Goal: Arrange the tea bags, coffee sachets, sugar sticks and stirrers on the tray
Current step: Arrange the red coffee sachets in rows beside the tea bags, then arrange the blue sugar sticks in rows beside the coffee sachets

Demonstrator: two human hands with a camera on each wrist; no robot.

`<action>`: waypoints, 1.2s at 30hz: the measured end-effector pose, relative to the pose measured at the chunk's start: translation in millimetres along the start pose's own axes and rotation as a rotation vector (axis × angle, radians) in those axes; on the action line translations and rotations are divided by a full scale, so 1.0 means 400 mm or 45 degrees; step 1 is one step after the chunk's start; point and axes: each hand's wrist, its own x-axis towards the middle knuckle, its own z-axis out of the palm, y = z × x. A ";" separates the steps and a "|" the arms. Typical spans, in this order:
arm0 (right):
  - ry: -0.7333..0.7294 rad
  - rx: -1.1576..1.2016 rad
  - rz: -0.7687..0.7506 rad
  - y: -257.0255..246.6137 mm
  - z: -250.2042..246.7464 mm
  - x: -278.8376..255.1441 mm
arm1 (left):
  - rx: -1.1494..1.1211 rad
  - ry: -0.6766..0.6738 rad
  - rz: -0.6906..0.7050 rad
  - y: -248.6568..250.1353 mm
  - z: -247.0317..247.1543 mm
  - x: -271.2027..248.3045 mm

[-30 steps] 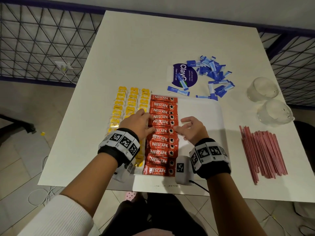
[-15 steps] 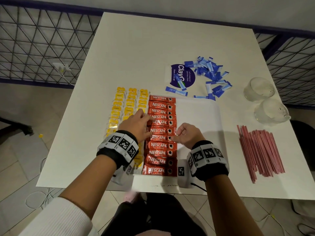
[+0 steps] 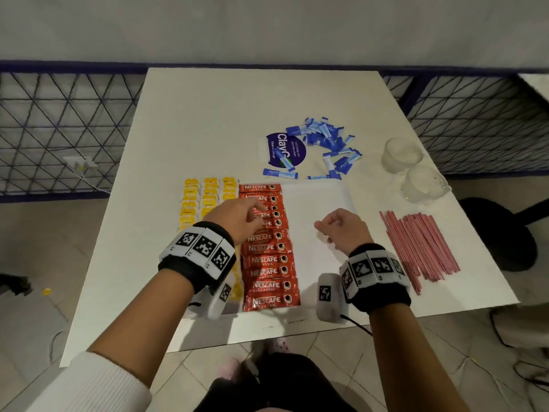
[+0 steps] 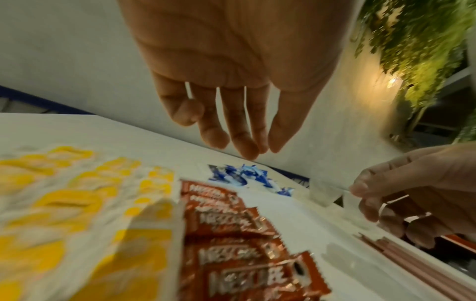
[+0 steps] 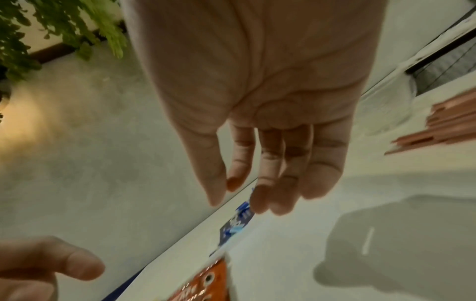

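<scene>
Two hands hang above a white worktop (image 3: 208,120), neither holding anything. The left hand (image 3: 237,217) is over the upper part of a column of red coffee sachets (image 3: 269,260), its fingers (image 4: 231,130) loosely extended and pointing down; the left wrist view shows them clear of the packets. The right hand (image 3: 341,228) is over the bare white part of the tray (image 3: 320,203), to the right of the sachets, with relaxed, slightly bent fingers (image 5: 273,183) and nothing between them.

The tray is a flat white sheet near the front of the worktop. On its left side lie yellow tea bags (image 3: 199,200) in three columns running away from the person. Just beside them, to the right, the coffee sachets lie one below another in a single overlapping column that reaches the tray's front edge. The right half of the tray is bare.

Blue and white sugar sticks (image 3: 326,147) lie in a loose scatter on the worktop behind the tray, some on and around a round purple packet (image 3: 283,150). Pink stirrers (image 3: 416,248) lie in a rough bundle on the worktop to the right of the tray, apart from it. Two clear glass cups (image 3: 413,171) stand behind the stirrers, close together. Each wrist wears a black band with square printed markers.
</scene>
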 end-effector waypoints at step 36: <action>-0.495 -0.953 -0.331 -0.058 -0.244 0.491 | 0.566 -0.331 -0.238 0.167 -0.064 0.487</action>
